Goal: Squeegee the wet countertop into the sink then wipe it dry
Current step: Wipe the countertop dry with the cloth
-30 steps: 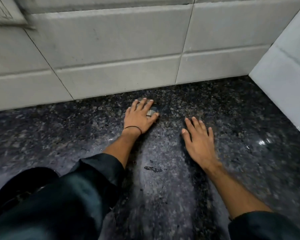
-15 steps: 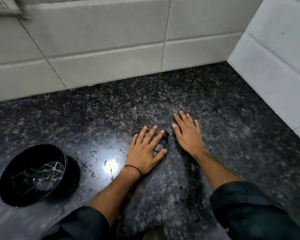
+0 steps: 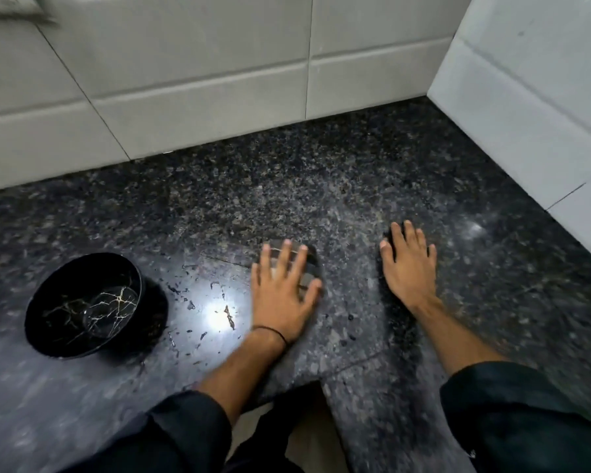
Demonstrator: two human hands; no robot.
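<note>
The dark speckled granite countertop fills the view, with water drops and a bright glare just left of my left hand. My left hand lies flat with straight fingers, pressing a small grey pad onto the stone; only the pad's far and right edges show. My right hand rests flat on the counter to the right, fingers straight, holding nothing. No sink is in view.
A black bowl with gold veins stands on the counter at the left. A pale tiled wall runs along the back and another tiled wall closes the right side. The counter's front edge is near my body.
My left hand has dragged the grey pad from near the back wall toward me. My right hand has come back with it and now sits farther right of the left hand.
</note>
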